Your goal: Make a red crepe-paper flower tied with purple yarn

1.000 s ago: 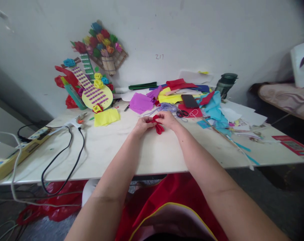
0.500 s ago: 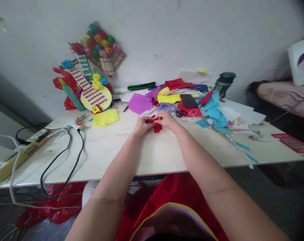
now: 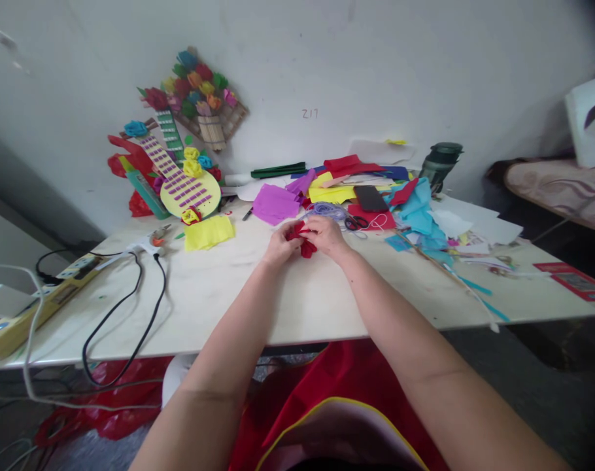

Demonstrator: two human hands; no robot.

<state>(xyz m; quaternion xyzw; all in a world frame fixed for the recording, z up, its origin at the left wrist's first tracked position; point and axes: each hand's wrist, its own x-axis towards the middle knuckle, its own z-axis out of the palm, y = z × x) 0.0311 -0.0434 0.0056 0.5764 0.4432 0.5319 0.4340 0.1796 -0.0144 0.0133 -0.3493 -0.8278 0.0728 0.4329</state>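
Note:
A crumpled piece of red crepe paper is held between my hands above the middle of the table. My left hand grips its left side with curled fingers. From the right, my right hand pinches the paper near its top. Part of the red paper is hidden behind my fingers. Just beyond my hands lie a coil of pale purple cord and black scissors. A purple paper sheet lies behind my left hand.
At left are a glue gun with a looping black cable, a power strip, yellow paper and a flower-decorated paper guitar. To the right lie a phone, blue paper, a bottle and a thin stick.
My fingers have shifted on the red paper, and its upper part now looks more bunched between my hands. The view has moved slightly.

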